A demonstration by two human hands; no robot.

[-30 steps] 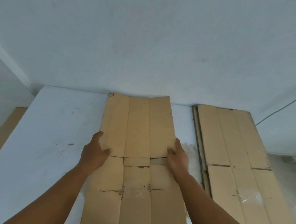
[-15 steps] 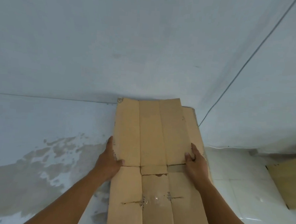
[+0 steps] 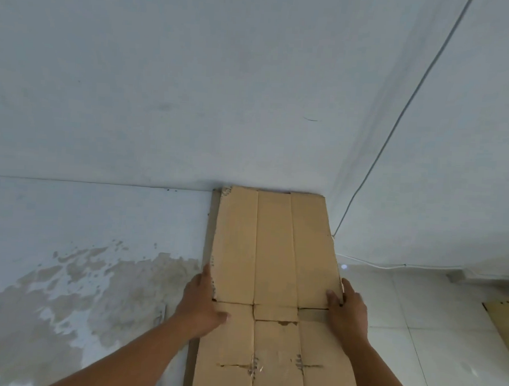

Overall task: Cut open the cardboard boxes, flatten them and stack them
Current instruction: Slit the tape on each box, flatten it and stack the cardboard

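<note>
A flattened brown cardboard box point(image 3: 273, 253) lies lengthwise in front of me, its far end against the wall. It sits on top of a stack of flattened boxes point(image 3: 212, 220), whose edges show along its left side. My left hand point(image 3: 201, 305) grips the top sheet's left edge, thumb on top. My right hand point(image 3: 347, 310) grips the right edge the same way. Slits and tape remains mark the sheet near me.
A pale wall point(image 3: 194, 86) rises just behind the stack. The floor left of it has a stained, patchy area point(image 3: 74, 295). A thin cable point(image 3: 398, 117) runs down the wall corner on the right. Another cardboard piece point(image 3: 506, 321) lies at the far right on white tiles.
I carried the flattened box to the right, from the white surface over to the stack by the wall corner. Both hands kept their hold on its side edges.
</note>
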